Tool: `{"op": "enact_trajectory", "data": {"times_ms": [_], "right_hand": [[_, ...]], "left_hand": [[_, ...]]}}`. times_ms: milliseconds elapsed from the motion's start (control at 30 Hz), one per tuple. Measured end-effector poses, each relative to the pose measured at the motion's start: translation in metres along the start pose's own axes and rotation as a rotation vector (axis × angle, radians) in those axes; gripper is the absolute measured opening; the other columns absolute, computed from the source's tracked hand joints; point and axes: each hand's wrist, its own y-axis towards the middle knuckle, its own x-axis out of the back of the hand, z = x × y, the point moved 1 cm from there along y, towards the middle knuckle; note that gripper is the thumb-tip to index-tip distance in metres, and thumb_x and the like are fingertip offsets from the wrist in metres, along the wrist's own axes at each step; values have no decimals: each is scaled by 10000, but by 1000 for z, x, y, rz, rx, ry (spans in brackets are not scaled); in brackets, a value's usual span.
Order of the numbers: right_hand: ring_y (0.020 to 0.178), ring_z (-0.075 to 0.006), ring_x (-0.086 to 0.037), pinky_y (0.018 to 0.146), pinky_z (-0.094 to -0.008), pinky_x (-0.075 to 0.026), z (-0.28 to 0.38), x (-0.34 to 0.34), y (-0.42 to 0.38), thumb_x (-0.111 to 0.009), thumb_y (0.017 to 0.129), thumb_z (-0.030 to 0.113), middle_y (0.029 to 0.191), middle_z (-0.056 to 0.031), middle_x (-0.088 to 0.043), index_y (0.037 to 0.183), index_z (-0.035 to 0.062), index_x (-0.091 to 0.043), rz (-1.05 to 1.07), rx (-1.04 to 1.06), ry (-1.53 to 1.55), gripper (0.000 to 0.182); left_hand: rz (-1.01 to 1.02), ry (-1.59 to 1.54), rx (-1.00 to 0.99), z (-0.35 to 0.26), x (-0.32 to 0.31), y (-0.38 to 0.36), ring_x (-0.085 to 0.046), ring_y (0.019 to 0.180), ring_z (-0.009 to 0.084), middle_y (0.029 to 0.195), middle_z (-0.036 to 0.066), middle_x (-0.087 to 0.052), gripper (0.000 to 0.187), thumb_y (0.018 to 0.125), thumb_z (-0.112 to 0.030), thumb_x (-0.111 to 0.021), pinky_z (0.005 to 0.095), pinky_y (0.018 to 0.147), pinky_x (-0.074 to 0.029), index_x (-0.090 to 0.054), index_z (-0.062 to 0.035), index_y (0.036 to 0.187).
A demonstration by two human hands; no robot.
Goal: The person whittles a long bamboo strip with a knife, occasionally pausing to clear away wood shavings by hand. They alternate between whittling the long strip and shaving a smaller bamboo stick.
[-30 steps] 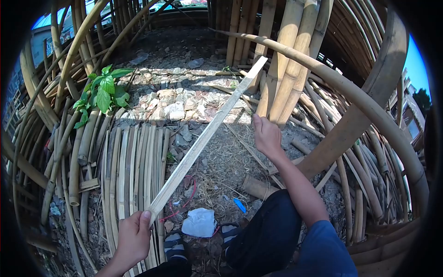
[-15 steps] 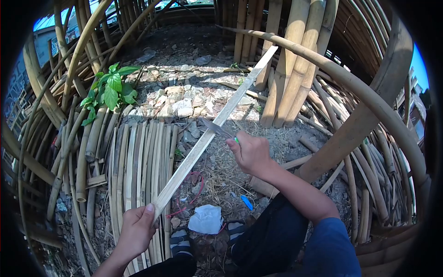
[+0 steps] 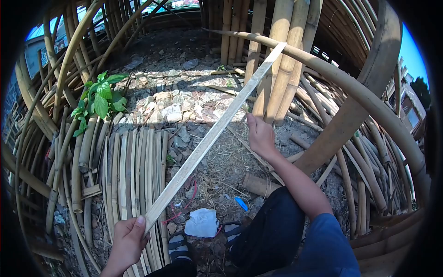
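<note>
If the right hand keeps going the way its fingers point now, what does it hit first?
The right hand points up and away, beside the bamboo strip. Straight ahead, the first thing looks to be the upright bamboo poles, though depth is hard to judge here.

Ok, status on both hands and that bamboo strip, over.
Left hand gripping near end of bamboo strip. Right hand raised beside the strip's middle; whether it holds anything, can't tell. Strip angled up toward standing bamboo poles. Nothing across it.
</note>
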Motion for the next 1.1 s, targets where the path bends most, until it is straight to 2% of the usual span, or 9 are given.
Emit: {"op": "enact_trajectory", "data": {"times_ms": [167, 233, 300, 367, 433, 500, 600, 900, 1100], "right_hand": [[660, -369, -591, 671, -490, -437, -11, -5, 8, -338, 1061, 502, 668, -240, -581, 790, -66, -600, -53, -410, 511, 681], [629, -300, -528, 648, -475, -414, -5, -1, -2, -357, 1060, 509, 638, -202, -536, 792, -63, -587, -74, -262, 494, 672], [594, -332, -547, 610, -462, -417, 22, 6, -19, -394, 1057, 477, 617, -194, -529, 785, -45, -568, -69, -117, 495, 614], [536, -215, -464, 544, -375, -383, 51, 14, -40, -466, 1053, 410, 575, -94, -453, 770, 18, -526, 127, 297, 427, 488], [538, -314, -512, 539, -404, -400, 77, 16, -59, -525, 1027, 391, 594, -152, -479, 789, 24, -528, 342, 453, 400, 438], [544, -394, -565, 541, -473, -425, 97, 7, -80, -505, 1015, 495, 582, -186, -528, 776, 20, -515, 468, 535, 435, 531], [540, -390, -567, 544, -472, -432, 117, 4, -103, -489, 1020, 493, 581, -185, -533, 774, 22, -510, 682, 535, 496, 532], [469, -378, -563, 470, -497, -430, 140, 6, -133, -489, 1024, 468, 544, -165, -544, 771, 31, -536, 711, 604, 441, 508], [462, -370, -579, 441, -482, -426, 142, 8, -129, -535, 1007, 443, 544, -163, -567, 761, 28, -539, 563, 676, 370, 483]], "left_hand": [[14, 21, -3, -1, 3, 4, -411, 430, 62, 548, 1, -485, 499, 1074, -348, -462, 237, 417, -307, -623, 39, 805], [5, -1, 26, 0, 2, 8, -395, 422, 60, 553, -13, -472, 477, 1066, -363, -474, 226, 408, -299, -594, -6, 775], [-18, -31, 64, 2, 3, 11, -379, 413, 57, 557, -27, -458, 460, 1058, -379, -486, 215, 398, -290, -566, -51, 744], [22, 2, 96, 4, 4, 18, -387, 411, 67, 527, -14, -457, 520, 1070, -410, -446, 237, 402, -286, -601, -4, 783], [3, -32, 124, 5, 2, 21, -362, 381, 74, 501, -16, -439, 549, 1060, -458, -445, 244, 379, -261, -579, -35, 736], [116, -47, 140, -4, 0, 20, -328, 350, 81, 468, -15, -405, 565, 1049, -486, -457, 256, 354, -242, -570, -50, 708], [108, -9, 92, -5, -2, 19, -310, 335, 84, 454, -23, -378, 594, 1031, -533, -472, 262, 338, -237, -563, -54, 691], [178, 7, 86, -3, -6, 21, -344, 374, 71, 476, -38, -392, 618, 1029, -549, -471, 247, 371, -256, -573, -49, 681], [108, 243, -96, 0, -8, 25, -416, 457, 69, 506, -28, -442, 635, 1028, -540, -483, 275, 436, -325, -580, -44, 643]]}}
